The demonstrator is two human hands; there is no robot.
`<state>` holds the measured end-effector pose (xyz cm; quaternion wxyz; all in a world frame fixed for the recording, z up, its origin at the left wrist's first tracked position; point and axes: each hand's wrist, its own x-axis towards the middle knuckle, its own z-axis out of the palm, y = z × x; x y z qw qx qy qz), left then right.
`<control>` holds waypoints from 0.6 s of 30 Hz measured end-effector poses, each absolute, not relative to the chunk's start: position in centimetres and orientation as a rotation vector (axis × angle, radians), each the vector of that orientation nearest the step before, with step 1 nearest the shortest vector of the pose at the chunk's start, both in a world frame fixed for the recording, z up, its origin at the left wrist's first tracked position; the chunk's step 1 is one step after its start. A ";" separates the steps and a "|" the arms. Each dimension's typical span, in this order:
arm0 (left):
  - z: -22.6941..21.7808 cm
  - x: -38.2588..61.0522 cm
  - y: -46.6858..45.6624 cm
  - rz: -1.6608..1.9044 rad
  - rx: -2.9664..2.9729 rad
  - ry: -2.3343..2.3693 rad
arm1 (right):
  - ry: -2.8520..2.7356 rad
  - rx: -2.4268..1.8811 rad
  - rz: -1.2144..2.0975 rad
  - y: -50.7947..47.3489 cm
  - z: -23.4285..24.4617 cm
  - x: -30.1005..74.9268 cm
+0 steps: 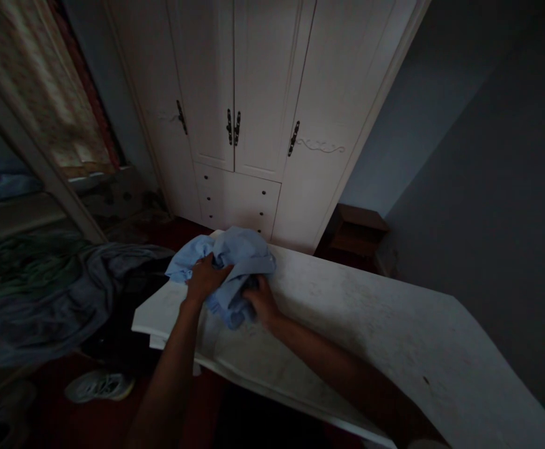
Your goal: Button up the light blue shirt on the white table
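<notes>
A crumpled light blue garment (237, 252) lies bunched at the far left end of a white table (370, 324). My left hand (204, 277) grips the cloth from the left, fingers closed into its folds. My right hand (260, 300) holds the lower right part of the bundle, its fingers tucked under the fabric. Both hands rest on or just above the tabletop.
A white wardrobe (263, 112) with dark handles and small drawers stands behind the table. A heap of grey and green clothes (62, 293) lies at the left. A pale shoe (99, 385) sits on the dark red floor. A brown wooden box (359, 231) stands by the wall.
</notes>
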<state>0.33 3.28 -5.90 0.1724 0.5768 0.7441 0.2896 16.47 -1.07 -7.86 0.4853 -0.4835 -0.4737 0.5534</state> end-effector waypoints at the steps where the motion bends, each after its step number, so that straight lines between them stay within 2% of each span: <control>1: -6.0 0.2 3.4 0.822 1.638 2.117 | -1.147 -1.133 1.462 -1.2 -7.4 17.3; 4: -6.5 0.0 3.3 0.845 1.612 2.136 | -1.137 -1.080 1.765 -1.7 -6.5 20.5; 8: -6.9 -0.1 2.2 1.072 1.586 2.110 | -1.329 -1.199 1.765 -3.2 -5.8 25.2; 11: -6.5 -0.1 0.3 1.367 1.631 2.122 | -1.634 -1.156 1.641 -5.5 -4.0 28.4; 14: -6.0 0.5 -2.6 1.617 1.711 2.101 | -1.796 -1.050 1.338 -9.8 -0.2 31.7; 18: -6.0 3.8 -7.6 1.834 1.789 1.989 | -1.873 -0.971 0.908 -20.2 3.5 36.7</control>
